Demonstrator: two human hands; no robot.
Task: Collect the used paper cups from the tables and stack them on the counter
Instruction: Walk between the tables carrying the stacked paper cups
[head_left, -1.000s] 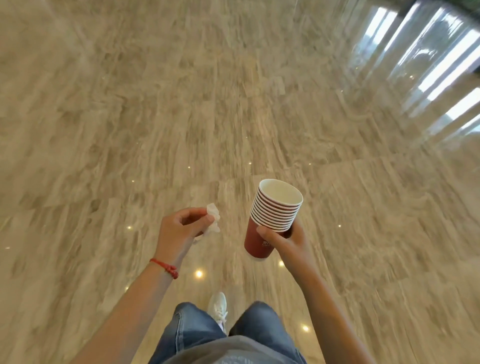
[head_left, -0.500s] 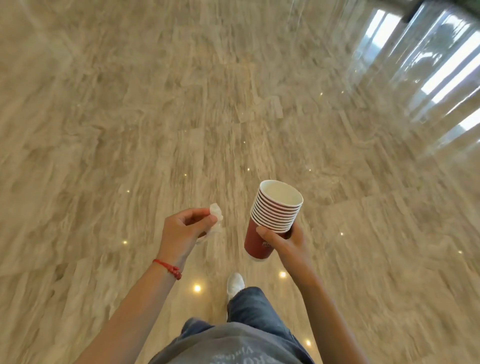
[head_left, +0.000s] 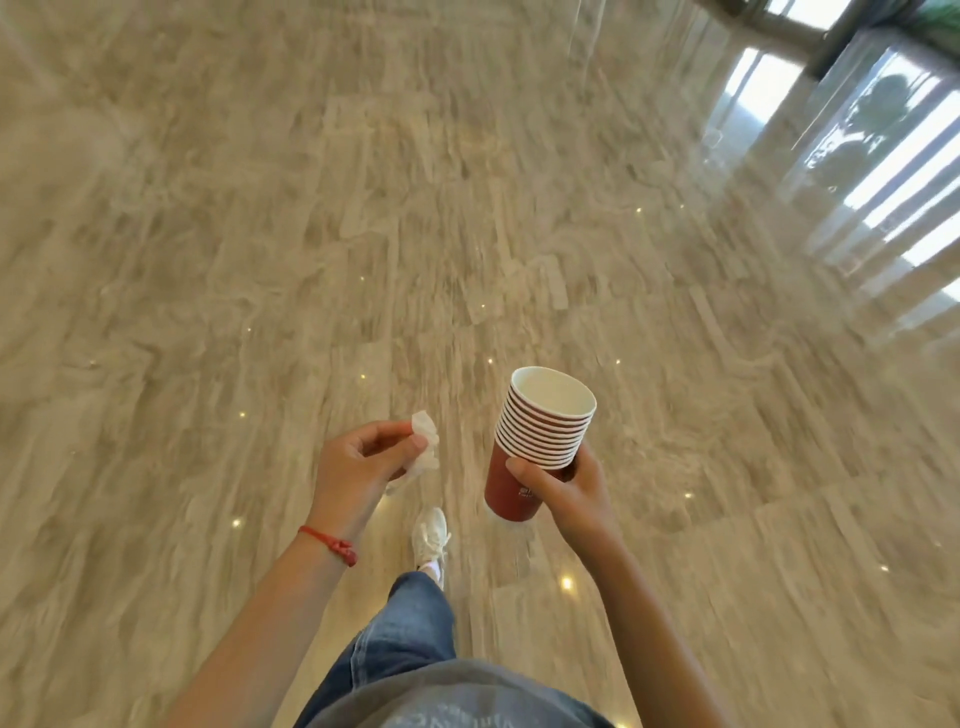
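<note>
A stack of several red paper cups (head_left: 535, 441) with white rims tilts slightly to the right, in front of me at waist height. My right hand (head_left: 566, 493) grips the stack low down, thumb across the front of the bottom cup. The top cup's white inside shows nothing in it. My left hand (head_left: 358, 467), with a red cord at the wrist, pinches a crumpled white tissue (head_left: 423, 449) between thumb and fingers, a short way left of the cups. No table or counter is in view.
Glossy beige marble floor (head_left: 363, 234) stretches all around, dotted with reflected ceiling lights. Bright window reflections and a glass wall (head_left: 872, 166) lie at the upper right. My jeans leg and white shoe (head_left: 430, 538) step forward below the hands.
I have walked forward over the floor; my white shoe has swung ahead. Both hands keep the same hold on the tissue and the cup stack, at the same height.
</note>
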